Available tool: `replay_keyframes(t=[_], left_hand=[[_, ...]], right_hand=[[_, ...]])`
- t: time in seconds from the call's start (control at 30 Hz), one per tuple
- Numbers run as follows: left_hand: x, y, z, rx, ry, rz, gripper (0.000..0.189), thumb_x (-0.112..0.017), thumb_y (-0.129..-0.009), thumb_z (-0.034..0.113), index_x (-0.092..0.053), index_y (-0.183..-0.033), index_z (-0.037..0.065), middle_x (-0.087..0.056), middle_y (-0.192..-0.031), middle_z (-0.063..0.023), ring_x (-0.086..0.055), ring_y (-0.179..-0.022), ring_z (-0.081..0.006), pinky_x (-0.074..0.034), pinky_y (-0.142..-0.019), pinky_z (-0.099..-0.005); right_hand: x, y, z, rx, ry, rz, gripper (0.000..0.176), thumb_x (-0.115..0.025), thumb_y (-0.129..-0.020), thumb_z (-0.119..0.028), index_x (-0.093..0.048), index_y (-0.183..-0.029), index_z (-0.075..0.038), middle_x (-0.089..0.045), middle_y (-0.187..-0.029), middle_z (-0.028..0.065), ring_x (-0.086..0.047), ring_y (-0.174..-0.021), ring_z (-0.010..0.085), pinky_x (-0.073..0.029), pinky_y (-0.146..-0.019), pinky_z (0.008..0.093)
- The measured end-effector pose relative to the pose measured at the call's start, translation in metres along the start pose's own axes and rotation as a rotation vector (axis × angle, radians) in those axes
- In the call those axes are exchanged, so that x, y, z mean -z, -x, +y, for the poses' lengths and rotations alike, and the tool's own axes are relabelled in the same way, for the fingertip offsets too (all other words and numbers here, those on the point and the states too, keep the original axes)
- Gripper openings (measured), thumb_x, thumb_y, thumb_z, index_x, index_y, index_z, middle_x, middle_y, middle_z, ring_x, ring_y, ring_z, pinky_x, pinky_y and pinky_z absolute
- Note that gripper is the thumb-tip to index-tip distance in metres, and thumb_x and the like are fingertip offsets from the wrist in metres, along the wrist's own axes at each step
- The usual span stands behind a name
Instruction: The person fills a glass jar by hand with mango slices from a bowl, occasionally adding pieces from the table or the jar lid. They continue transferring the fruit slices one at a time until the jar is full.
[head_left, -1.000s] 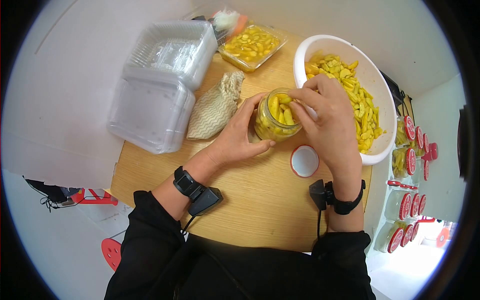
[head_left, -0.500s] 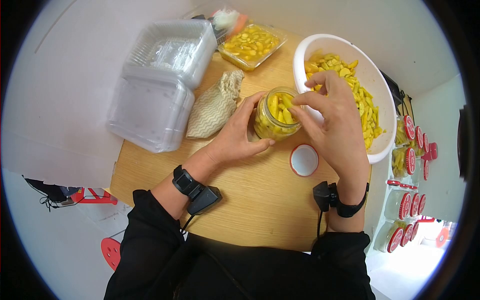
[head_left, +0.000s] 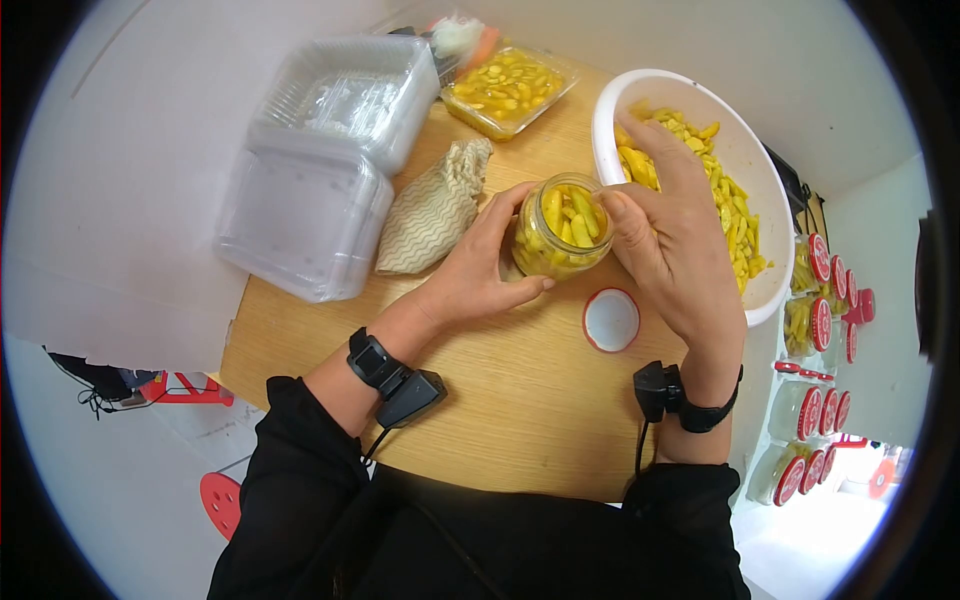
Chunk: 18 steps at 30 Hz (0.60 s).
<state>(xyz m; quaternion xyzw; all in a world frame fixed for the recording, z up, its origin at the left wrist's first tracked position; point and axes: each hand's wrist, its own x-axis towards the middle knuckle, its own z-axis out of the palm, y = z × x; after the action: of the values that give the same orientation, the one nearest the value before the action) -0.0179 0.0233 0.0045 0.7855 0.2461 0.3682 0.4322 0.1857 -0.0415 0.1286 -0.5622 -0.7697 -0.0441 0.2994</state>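
My left hand (head_left: 470, 265) is wrapped around the side of a glass jar (head_left: 545, 250), its thumb along the near side. Yellow pickled pieces (head_left: 575, 215) fill the jar almost to its mouth. My right hand (head_left: 672, 235) is between the jar and a white basin (head_left: 605, 130). Its thumb is by the jar's rim and its index finger stretches over the basin edge, apart from the thumb; no piece shows between them. More yellow strips (head_left: 735, 215) lie in the basin. A white-lined lid with a red rim (head_left: 611, 320) rests on the table in front of the jar.
Left of the jar lies a wavy-patterned cloth (head_left: 430, 215), beside a clear open plastic container (head_left: 310, 215). Behind is a clear tray of yellow pieces in liquid (head_left: 508, 88). Several red-lidded jars (head_left: 808, 410) stand at the right, beyond the wooden table (head_left: 500, 400).
My right hand has moved right, off the jar's mouth, and its fingers have spread from a pinch at the pieces. My left hand and the jar have barely moved.
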Motion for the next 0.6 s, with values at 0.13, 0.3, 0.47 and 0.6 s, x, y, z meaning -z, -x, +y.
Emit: replay_keyframes(t=[0.13,0.3,0.47,0.6], left_hand=[[-0.002,0.000,-0.003,-0.001,0.027,0.003,0.095,-0.085,-0.076,0.020,-0.033,-0.153,0.002,-0.049,-0.142,-0.0203,-0.049,-0.134,-0.0331,-0.041,-0.114,-0.0416],[-0.001,-0.001,-0.005,0.002,0.018,-0.011,0.097,-0.086,-0.075,0.019,-0.033,-0.154,0.001,-0.048,-0.145,-0.0203,-0.049,-0.137,-0.0330,-0.039,-0.116,-0.0417],[-0.001,0.000,-0.007,0.021,-0.018,-0.021,0.098,-0.086,-0.074,0.018,-0.032,-0.154,0.001,-0.046,-0.148,-0.0210,-0.047,-0.140,-0.0334,-0.038,-0.118,-0.0415],[-0.001,0.001,-0.001,0.042,-0.031,-0.015,0.098,-0.085,-0.074,0.017,-0.031,-0.154,0.000,-0.046,-0.148,-0.0211,-0.047,-0.141,-0.0332,-0.037,-0.119,-0.0416]], right_hand=[[-0.007,0.002,-0.001,0.002,0.000,-0.049,0.032,-0.068,-0.097,-0.030,-0.078,-0.099,0.000,-0.058,-0.141,0.0255,-0.050,-0.135,0.0456,-0.038,-0.114,0.0508],[-0.009,0.005,0.000,0.006,-0.017,-0.088,0.024,-0.065,-0.098,-0.020,-0.075,-0.106,0.000,-0.054,-0.149,0.0176,-0.048,-0.139,0.0404,-0.036,-0.116,0.0476],[0.024,0.004,0.017,-0.135,-0.056,0.060,0.026,-0.068,-0.096,-0.023,-0.075,-0.111,-0.002,-0.064,-0.136,0.0179,-0.057,-0.129,0.0372,-0.043,-0.110,0.0450],[0.059,0.018,0.062,-0.273,0.021,0.137,0.025,-0.068,-0.095,-0.018,-0.073,-0.115,-0.003,-0.072,-0.118,0.0150,-0.068,-0.109,0.0318,-0.051,-0.098,0.0399]])
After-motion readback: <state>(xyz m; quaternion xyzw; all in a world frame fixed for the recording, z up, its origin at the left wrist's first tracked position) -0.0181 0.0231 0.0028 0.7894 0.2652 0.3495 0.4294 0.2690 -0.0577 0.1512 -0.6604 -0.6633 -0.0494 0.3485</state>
